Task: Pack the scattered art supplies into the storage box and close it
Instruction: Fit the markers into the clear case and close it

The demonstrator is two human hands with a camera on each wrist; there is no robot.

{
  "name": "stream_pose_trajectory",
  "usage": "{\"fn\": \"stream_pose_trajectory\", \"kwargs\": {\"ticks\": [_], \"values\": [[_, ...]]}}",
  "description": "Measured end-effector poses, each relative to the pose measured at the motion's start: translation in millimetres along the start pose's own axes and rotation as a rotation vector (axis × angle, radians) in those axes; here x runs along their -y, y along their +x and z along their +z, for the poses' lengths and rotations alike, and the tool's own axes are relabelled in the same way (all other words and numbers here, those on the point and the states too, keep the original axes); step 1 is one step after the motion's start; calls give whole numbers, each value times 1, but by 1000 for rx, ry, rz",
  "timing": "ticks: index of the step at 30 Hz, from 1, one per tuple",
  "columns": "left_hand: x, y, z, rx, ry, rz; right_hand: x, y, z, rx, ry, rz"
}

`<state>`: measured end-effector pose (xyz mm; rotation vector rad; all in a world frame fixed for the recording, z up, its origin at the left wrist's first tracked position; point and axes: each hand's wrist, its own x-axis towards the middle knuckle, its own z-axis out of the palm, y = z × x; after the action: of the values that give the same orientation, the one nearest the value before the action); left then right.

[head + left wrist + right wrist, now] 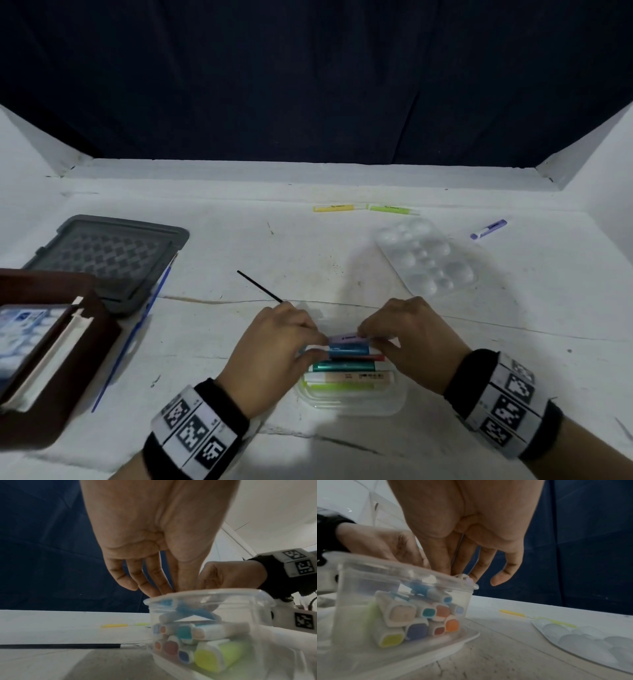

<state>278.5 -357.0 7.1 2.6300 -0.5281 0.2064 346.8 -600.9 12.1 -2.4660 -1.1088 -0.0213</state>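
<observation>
- Left hand [274, 346]: back up, fingers curled down, thumb and fingertips pinching one end of a lilac marker [346, 338].
- Right hand [407, 337]: mirrored, palm down, thumb and forefinger pinching the marker's other end; other fingers [503, 572] hang loosely curved.
- Hands nearly touching at fingertips.
- Both wrists wear black bands with white coded tags.

Black wristbands [479, 377] w/ white b&w marker-code blocks, both wrists.
</observation>
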Motion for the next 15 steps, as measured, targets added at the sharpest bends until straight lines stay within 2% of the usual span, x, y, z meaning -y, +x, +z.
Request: {"fn": "stream_pose_trajectory", "kwargs": {"ticks": [9,13,15], "values": [[-4,8,5,57,37,-64,5,14,-1,256,-139,-49],[-6,10,2,51,35,-66,9,14,-6,268,-76,-61],[-7,11,-1,42,4,-60,8,11,-8,192,-7,-36]]}}
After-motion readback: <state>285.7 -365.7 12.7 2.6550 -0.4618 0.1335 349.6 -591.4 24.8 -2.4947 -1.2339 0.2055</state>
